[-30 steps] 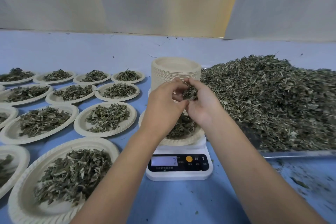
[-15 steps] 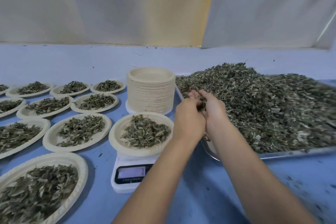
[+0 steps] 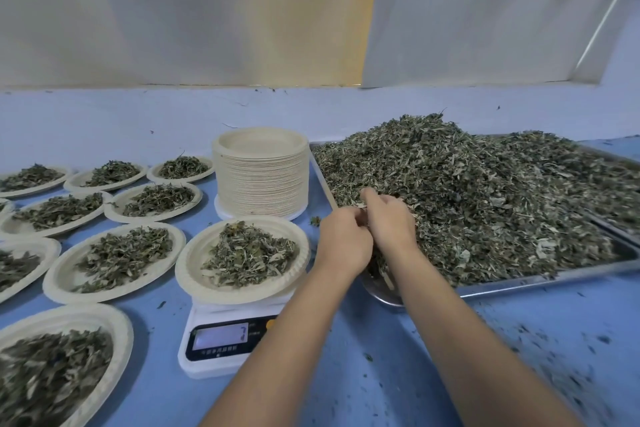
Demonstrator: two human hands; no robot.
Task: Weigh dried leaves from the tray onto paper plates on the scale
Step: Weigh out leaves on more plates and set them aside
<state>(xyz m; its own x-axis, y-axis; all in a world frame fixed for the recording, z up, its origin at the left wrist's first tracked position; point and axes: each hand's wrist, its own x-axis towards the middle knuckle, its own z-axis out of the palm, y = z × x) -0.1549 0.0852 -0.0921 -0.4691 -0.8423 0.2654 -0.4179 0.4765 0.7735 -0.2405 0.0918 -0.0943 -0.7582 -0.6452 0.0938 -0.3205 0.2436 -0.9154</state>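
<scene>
The left hand [image 3: 343,243] and right hand [image 3: 389,222] are shown touching, fingers curled into the dried leaves [image 3: 485,201] at the near-left corner of the tray [image 3: 519,282], though whether anything is gripped cannot be told; the part-filled paper plate [image 3: 194,274] on the scale [image 3: 221,340] lies just to the left, nearer the left hand.

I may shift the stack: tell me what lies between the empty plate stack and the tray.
Head view: only a narrow strip of blue table separates the plate stack from the tray; one leaf scrap lies at its near end.
</scene>
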